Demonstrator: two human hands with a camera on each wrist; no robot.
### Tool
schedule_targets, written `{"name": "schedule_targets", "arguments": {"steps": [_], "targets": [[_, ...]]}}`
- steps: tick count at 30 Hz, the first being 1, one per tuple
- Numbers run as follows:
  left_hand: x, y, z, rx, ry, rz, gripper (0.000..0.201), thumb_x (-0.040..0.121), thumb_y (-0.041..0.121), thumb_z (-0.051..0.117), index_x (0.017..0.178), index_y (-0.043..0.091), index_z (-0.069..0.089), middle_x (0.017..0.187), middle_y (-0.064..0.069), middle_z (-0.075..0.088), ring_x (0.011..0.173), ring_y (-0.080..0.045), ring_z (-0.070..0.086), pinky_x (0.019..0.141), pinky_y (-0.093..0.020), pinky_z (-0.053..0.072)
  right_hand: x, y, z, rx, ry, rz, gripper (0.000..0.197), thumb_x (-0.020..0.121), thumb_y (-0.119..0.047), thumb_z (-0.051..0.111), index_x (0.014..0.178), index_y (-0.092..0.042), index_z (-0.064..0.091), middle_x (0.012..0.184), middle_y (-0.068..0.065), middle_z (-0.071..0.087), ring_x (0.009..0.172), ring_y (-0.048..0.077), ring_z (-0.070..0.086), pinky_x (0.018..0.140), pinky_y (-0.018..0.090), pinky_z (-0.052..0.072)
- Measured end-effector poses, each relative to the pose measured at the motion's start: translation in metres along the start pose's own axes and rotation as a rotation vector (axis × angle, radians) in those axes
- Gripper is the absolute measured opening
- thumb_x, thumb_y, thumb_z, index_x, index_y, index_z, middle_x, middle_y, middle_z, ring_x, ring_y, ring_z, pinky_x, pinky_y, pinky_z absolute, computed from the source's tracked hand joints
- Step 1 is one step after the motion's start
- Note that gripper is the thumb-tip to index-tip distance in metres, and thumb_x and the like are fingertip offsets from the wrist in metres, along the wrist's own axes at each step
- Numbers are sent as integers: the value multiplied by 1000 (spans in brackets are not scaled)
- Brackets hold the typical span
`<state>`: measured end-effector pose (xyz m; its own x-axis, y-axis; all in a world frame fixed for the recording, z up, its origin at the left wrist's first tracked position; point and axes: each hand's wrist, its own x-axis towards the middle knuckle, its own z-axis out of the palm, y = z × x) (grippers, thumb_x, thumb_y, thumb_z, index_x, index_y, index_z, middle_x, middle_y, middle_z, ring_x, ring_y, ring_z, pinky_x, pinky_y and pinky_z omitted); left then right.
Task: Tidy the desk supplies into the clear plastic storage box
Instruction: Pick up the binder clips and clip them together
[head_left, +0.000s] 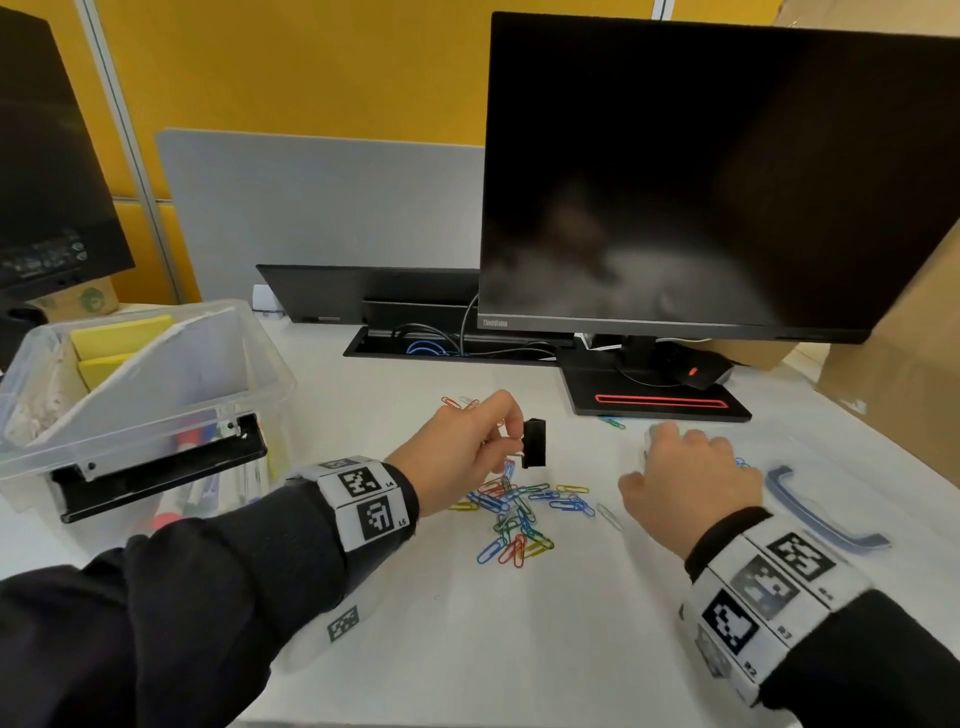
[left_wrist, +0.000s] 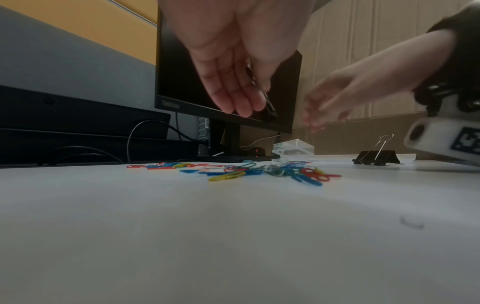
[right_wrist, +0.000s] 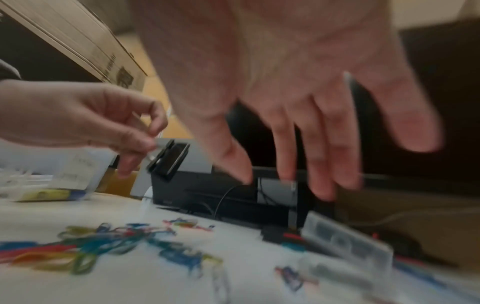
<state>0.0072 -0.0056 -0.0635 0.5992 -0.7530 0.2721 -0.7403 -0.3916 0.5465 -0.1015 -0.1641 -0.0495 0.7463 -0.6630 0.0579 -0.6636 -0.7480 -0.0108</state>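
My left hand (head_left: 514, 441) pinches the wire handle of a black binder clip (head_left: 534, 442), which hangs above a heap of coloured paper clips (head_left: 519, 514). The right wrist view shows that pinch on the binder clip (right_wrist: 168, 158) too. My right hand (head_left: 657, 457) hovers with spread fingers (right_wrist: 322, 164) over a small clear case (head_left: 648, 434) and holds nothing. The clear plastic storage box (head_left: 260, 358) stands open at the left, with yellow notes and markers inside. A second black binder clip (left_wrist: 376, 157) sits on the desk under my right wrist.
A dark monitor (head_left: 701, 182) on its black stand (head_left: 660, 402) rises behind the hands, beside a cable tray (head_left: 441, 345). A blue handle (head_left: 826, 514) lies at the right. A cardboard box (head_left: 904, 374) fills the far right.
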Motion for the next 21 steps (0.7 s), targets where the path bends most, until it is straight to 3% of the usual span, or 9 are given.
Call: {"name": "schedule_targets", "arguments": {"steps": [3, 6, 12, 17, 19, 21], "targets": [[-1, 1, 1, 10, -24, 10, 6, 95, 20, 45, 94, 25, 41, 91, -9, 69, 85, -20, 66, 76, -24, 52, 11, 13, -1, -261, -280, 89, 42, 91, -24, 37, 130, -11, 44, 135, 12, 45, 127, 30, 39, 105, 51, 35], [-1, 2, 0, 7, -12, 11, 7, 95, 20, 45, 94, 25, 41, 91, -10, 69, 85, -21, 66, 75, -23, 51, 20, 35, 9, -390, -410, -52, 37, 93, -21, 40, 127, -12, 50, 134, 7, 51, 125, 25, 47, 105, 36, 38], [-1, 1, 1, 4, 2, 20, 8, 95, 20, 46, 93, 26, 41, 92, -11, 69, 84, -22, 66, 76, -25, 52, 19, 39, 17, -406, -422, -110, 37, 96, -18, 35, 128, -7, 49, 133, 7, 52, 123, 21, 50, 105, 30, 40], [0, 0, 1, -18, 15, 19, 7, 95, 20, 46, 92, 25, 42, 90, -11, 69, 84, -22, 66, 71, -18, 49, 7, 17, 16, -303, -362, -183, 36, 97, -12, 33, 129, -2, 44, 131, 12, 52, 122, 23, 50, 101, 28, 41], [0, -1, 1, -19, 18, 11, 7, 95, 20, 46, 92, 25, 42, 90, -10, 69, 83, -21, 65, 69, -14, 47, 4, 8, 22, -234, -335, -239, 34, 95, -8, 36, 127, -2, 45, 129, 13, 51, 115, 24, 53, 99, 29, 42], [0, -1, 1, -22, 32, 5, 4, 95, 21, 46, 93, 23, 43, 89, -10, 69, 80, -18, 64, 68, -12, 45, 1, 0, 23, -99, -304, -325, 25, 90, -3, 42, 113, -9, 52, 123, 10, 52, 102, 21, 51, 90, 26, 42]]}}
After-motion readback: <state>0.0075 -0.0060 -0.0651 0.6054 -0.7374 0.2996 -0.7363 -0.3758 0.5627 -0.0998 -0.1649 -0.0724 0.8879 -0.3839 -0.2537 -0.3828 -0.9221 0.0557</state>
